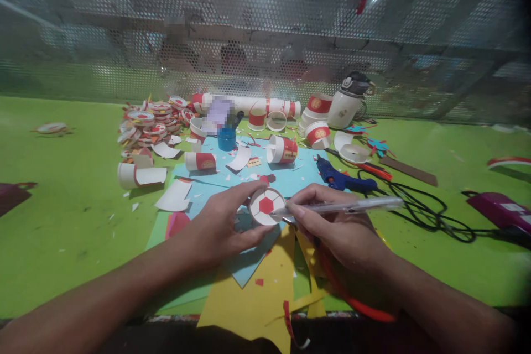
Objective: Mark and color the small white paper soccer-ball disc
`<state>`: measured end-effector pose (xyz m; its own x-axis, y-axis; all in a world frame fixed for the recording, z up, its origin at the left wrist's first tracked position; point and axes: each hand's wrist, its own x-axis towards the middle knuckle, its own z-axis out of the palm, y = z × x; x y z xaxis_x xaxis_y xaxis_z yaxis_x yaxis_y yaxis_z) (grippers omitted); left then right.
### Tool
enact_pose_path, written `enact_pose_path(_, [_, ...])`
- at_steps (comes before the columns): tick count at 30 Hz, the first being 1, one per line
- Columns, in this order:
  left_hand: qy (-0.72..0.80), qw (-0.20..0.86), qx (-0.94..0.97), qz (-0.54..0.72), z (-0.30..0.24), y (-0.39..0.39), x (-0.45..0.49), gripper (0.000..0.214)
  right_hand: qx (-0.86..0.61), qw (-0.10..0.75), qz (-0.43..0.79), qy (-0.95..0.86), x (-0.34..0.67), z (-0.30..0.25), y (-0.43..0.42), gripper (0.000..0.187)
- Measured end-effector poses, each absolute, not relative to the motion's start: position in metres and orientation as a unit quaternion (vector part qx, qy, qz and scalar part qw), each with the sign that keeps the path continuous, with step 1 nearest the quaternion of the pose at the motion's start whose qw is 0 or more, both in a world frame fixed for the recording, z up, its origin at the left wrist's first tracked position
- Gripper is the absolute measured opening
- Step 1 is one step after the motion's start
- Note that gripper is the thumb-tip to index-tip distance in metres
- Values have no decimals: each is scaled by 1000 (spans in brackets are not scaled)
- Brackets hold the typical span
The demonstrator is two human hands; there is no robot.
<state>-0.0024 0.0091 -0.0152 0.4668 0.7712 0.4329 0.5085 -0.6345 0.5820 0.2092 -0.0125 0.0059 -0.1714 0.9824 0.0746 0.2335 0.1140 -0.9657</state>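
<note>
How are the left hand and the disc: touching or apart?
Touching. The head view shows the left hand pinching the disc by its rim, between thumb and finger.

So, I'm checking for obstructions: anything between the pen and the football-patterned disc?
Nothing visible. The pen in the right hand reaches over the face of the football-patterned disc; the left hand holds its rim.

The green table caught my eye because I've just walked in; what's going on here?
A person's left hand holds a small round disc with a red shape at its middle and lines running outward. The right hand holds a pen, its tip over the disc's face. Beyond the hands, a heap of discs, cut paper cups and a blue glue gun lie on the table.
</note>
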Motion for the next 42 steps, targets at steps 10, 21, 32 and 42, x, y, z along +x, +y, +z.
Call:
enact_pose_path(10, [386, 192, 836, 340, -16, 8, -3, 50, -495, 411, 443, -624, 208, 7, -12, 13])
enact_pose_path(21, [384, 194, 836, 339, -16, 9, -3, 49, -481, 397, 438, -647, 210, 7, -11, 13])
enact_pose_path(32, [378, 181, 840, 345, -17, 9, -3, 51, -491, 414, 436, -630, 209, 5, -12, 14])
enact_pose_path(42, [378, 187, 838, 345, -17, 9, -2, 50, -468, 407, 427, -658, 208, 7, -12, 11])
